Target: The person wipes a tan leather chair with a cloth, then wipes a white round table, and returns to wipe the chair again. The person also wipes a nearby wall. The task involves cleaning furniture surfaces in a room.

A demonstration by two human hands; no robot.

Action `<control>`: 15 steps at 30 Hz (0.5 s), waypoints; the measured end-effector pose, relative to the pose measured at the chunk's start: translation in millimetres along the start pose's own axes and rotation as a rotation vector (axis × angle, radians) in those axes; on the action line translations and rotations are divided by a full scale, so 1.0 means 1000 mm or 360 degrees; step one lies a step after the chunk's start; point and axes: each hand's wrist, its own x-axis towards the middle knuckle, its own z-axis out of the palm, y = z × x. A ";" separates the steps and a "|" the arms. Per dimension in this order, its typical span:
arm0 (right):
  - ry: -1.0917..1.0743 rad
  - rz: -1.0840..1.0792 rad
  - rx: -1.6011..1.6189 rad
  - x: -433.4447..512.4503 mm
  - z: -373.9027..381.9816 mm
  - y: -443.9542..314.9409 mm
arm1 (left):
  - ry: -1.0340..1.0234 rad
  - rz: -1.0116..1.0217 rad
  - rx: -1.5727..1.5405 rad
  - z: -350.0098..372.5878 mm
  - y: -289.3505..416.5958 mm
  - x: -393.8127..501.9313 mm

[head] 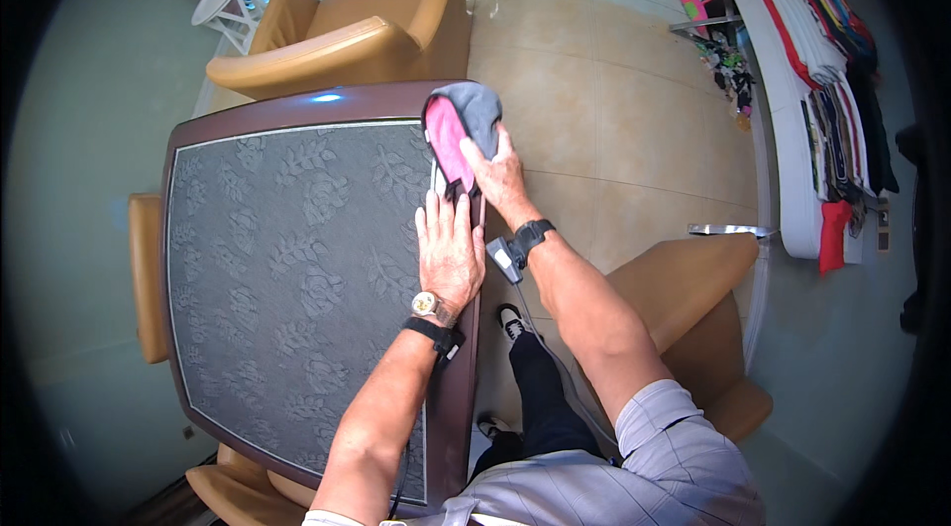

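Observation:
At the table's far right corner, my right hand [499, 173] grips a grey cloth with a pink side [448, 132], thumb on the near part and fingers along its right edge. The cloth's dark-edged end reaches down towards the fingertips of my left hand [452, 251]. That hand lies palm down along the right border of the table [449, 392], fingers extended; whether it touches the cloth's end is hard to tell. A dark grey cover with a raised leaf and flower pattern [297, 266] fills the tabletop inside a pale edging line and a dark reddish-brown rim.
A tan armchair [349, 36] stands beyond the table, another tan chair [691, 310] to my right. Folded clothes [817, 43] lie on a long white bench [787, 177] at the right. A grey cable [561, 370] hangs beside my leg from a small device [505, 260].

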 end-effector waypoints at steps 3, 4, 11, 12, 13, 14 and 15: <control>-0.0166 0.0056 -0.0029 -0.047 -0.016 0.018 | -0.0044 0.0088 -0.0009 0.001 0.003 -0.019; -0.0175 0.0028 0.0018 -0.068 -0.019 0.023 | -0.0029 0.0121 0.0006 -0.001 0.006 -0.033; -0.0358 0.0241 0.0202 -0.261 -0.042 0.047 | -0.0092 0.0182 0.0010 -0.027 0.025 -0.201; -0.0342 0.0241 0.0276 -0.289 -0.039 0.054 | -0.0124 0.0187 0.0001 -0.031 0.026 -0.228; -0.0293 0.0231 0.0309 -0.318 -0.039 0.059 | -0.0217 0.0162 0.0023 -0.036 0.028 -0.254; -0.0386 0.0285 0.0238 -0.344 -0.044 0.066 | -0.0188 0.0151 -0.0008 -0.041 0.031 -0.280; -0.0474 0.0366 0.0208 -0.370 -0.049 0.071 | -0.0225 0.0129 -0.0017 -0.047 0.033 -0.304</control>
